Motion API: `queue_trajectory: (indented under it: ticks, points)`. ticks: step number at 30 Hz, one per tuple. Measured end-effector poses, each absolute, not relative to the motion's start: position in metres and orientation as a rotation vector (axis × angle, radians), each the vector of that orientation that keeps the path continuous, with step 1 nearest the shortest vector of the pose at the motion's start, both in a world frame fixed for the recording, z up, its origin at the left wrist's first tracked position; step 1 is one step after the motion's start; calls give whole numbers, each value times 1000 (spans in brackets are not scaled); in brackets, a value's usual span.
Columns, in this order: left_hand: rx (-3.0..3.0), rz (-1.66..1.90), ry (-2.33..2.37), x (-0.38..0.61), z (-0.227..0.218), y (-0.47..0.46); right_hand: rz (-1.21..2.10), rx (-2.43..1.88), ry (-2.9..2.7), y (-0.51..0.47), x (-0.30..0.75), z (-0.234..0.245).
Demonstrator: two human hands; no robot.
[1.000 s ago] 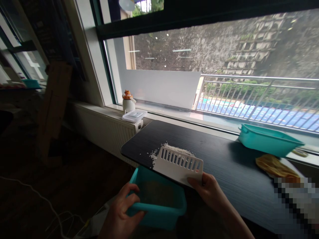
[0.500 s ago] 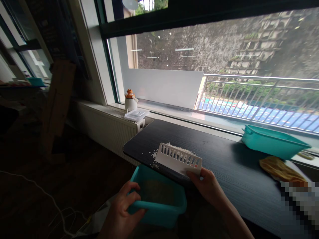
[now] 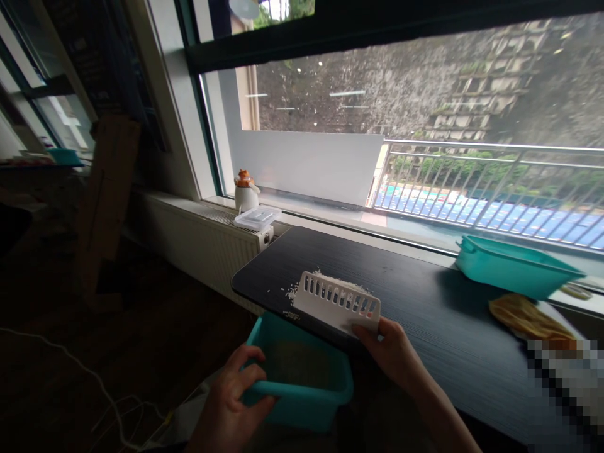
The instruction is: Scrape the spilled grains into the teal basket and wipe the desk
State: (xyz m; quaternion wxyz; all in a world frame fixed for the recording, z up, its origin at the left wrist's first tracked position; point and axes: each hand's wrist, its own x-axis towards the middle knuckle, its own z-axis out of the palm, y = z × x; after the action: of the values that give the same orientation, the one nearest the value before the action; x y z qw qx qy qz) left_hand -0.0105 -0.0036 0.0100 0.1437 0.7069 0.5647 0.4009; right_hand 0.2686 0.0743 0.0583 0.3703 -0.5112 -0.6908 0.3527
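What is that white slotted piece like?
The white slotted panel looks like stiff plastic, with one row of upright slots along its top. It stands tilted on the black table near its edge, above the teal tub, pinched at its lower right corner by the right hand, with white grains heaped behind it.

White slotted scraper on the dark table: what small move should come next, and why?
Probably pull the scraper toward the near edge of the table. The right hand holds it on the tabletop with the white grains heaped on its far side, and the left hand holds the teal bin just below that edge, open side up, so a short pull should drop them in.
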Motion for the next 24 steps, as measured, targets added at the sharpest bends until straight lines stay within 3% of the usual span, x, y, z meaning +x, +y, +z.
queue_trajectory:
  ticks: [9,24]
  points:
    - [2087,853,1616,-9,-17,0,1057,-1229,-1669,68,268,55]
    - [2758,845,1365,10,-14,-2,1132,-1171,-1619,69,270,55]
